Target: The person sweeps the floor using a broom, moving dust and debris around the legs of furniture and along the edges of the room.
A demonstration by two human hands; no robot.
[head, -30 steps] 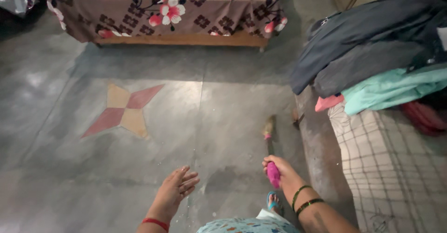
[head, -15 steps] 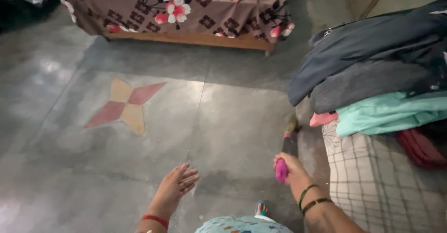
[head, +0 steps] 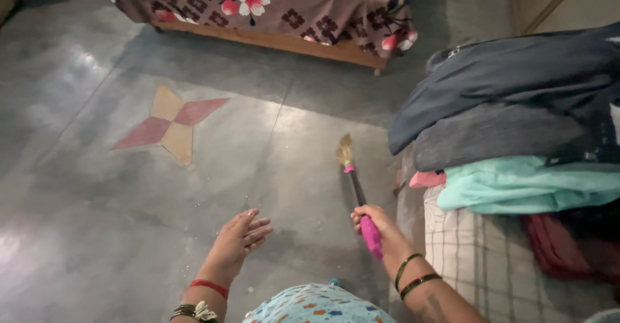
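Floor: grey, we see a star inlay.
Bed: carries folded clothes.
Broom: bristles on the floor, beside the bed.
Right hand: fingers wrapped around the broom's pink handle.
Left hand: fingers spread, empty, above the floor.

The right hand grips the pink handle of a short broom, whose straw tip rests on the grey floor near a stack of folded clothes. The left hand hovers open, palm down, empty. Pale specks, perhaps dust, dot the floor beside a star-shaped tile inlay.
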